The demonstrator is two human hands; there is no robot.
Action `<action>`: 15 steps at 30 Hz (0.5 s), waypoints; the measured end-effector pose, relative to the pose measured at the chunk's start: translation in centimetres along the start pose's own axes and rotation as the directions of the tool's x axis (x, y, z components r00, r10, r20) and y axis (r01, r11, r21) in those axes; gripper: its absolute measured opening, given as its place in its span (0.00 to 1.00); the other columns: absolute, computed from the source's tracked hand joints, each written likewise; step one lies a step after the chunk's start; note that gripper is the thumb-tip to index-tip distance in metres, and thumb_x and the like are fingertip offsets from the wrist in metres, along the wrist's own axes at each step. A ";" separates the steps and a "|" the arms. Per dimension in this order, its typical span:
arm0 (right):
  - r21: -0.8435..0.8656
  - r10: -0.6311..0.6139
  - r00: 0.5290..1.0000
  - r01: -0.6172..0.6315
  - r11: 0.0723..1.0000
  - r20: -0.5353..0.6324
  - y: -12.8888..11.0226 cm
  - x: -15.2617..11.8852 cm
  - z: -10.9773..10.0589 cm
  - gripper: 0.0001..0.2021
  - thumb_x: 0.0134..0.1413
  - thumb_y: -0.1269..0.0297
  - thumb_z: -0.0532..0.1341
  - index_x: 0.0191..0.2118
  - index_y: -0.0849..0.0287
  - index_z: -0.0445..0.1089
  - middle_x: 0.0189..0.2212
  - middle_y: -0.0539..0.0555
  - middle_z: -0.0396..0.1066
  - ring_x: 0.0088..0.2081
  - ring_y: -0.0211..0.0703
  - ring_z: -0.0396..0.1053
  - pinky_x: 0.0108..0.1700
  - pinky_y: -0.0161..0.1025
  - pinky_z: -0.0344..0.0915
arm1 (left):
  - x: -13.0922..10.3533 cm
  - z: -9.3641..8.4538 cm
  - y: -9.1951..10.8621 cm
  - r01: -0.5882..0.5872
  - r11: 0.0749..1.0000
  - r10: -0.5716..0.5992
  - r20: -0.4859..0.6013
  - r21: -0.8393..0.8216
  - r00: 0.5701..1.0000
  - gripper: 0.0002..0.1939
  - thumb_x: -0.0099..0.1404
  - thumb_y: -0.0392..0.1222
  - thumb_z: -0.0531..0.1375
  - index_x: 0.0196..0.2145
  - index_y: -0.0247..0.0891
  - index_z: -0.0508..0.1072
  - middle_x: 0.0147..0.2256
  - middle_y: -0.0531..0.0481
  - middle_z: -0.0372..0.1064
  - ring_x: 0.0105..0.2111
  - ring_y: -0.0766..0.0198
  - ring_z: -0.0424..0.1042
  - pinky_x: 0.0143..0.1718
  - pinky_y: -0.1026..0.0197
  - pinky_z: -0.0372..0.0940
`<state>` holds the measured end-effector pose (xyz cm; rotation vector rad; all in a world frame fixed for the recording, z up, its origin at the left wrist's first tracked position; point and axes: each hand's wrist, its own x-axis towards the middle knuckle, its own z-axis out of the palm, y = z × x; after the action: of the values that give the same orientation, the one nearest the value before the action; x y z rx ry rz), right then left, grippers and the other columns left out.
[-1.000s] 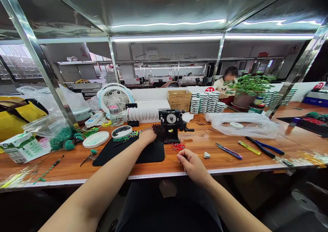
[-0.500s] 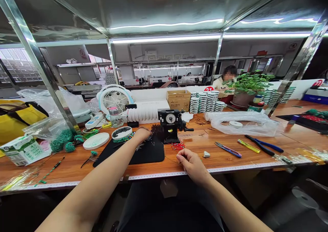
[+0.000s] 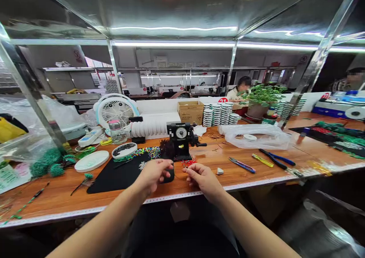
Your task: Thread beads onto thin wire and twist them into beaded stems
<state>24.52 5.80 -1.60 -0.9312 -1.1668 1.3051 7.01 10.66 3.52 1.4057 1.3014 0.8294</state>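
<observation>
My left hand (image 3: 154, 175) is over the right part of a black mat (image 3: 114, 176), thumb and fingertips pinched on something too small to make out. My right hand (image 3: 203, 180) faces it above the wooden table, also closed in a pinch; what it holds cannot be made out. Just behind my right fingers lie red beads (image 3: 188, 163). Beyond both hands stands a black hand-cranked winder with a dial (image 3: 181, 133). On the mat are multicoloured beads (image 3: 149, 151) and small silvery pieces (image 3: 142, 165). A white dish (image 3: 124, 150) of black beads sits at its back edge.
Pliers (image 3: 276, 159), a yellow-handled tool (image 3: 262, 160), thread snips (image 3: 242, 164) and a small white piece (image 3: 219, 171) lie to the right. A fan (image 3: 116, 111), cardboard box (image 3: 190, 112) and stacked spools (image 3: 216, 114) stand behind. Another person (image 3: 242, 90) sits beyond.
My left hand has come back from the beads toward me and to the right, close to my right hand. My right hand stays pinched. The view has turned slightly right.
</observation>
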 end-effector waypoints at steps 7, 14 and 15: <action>0.122 -0.015 1.000 0.016 0.992 -0.007 0.5 0.0 0.7 0.13 0.44 0.57 0.66 0.28 0.64 0.70 0.18 0.47 0.63 0.19 0.30 0.56 0.23 0.31 0.52 | -4.0 3.7 -2.2 0.070 0.974 -0.013 0.252 -0.217 0.968 0.19 0.52 0.54 0.62 0.26 0.32 0.69 0.27 0.48 0.68 0.16 0.74 0.60 0.14 0.70 0.42; 0.090 -0.030 0.999 0.032 0.995 -0.023 -0.1 -0.3 0.6 0.14 0.43 0.56 0.66 0.27 0.63 0.69 0.16 0.46 0.61 0.17 0.31 0.55 0.21 0.31 0.48 | -9.4 3.2 2.4 0.072 0.942 0.110 0.506 -0.328 0.856 0.12 0.56 0.49 0.62 0.27 0.36 0.72 0.25 0.48 0.72 0.22 0.67 0.68 0.21 0.67 0.57; 0.086 -0.028 1.000 0.029 0.996 -0.015 -0.1 -0.3 0.6 0.14 0.43 0.55 0.67 0.27 0.63 0.69 0.15 0.46 0.62 0.17 0.31 0.55 0.21 0.31 0.48 | -10.8 2.6 3.1 0.042 0.912 0.191 0.510 -0.409 0.838 0.10 0.55 0.48 0.64 0.28 0.37 0.74 0.27 0.46 0.73 0.26 0.63 0.70 0.26 0.64 0.61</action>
<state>24.01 5.40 -1.39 -0.8565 -1.1004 1.3141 8.36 -0.13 7.36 1.2318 0.5924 0.6366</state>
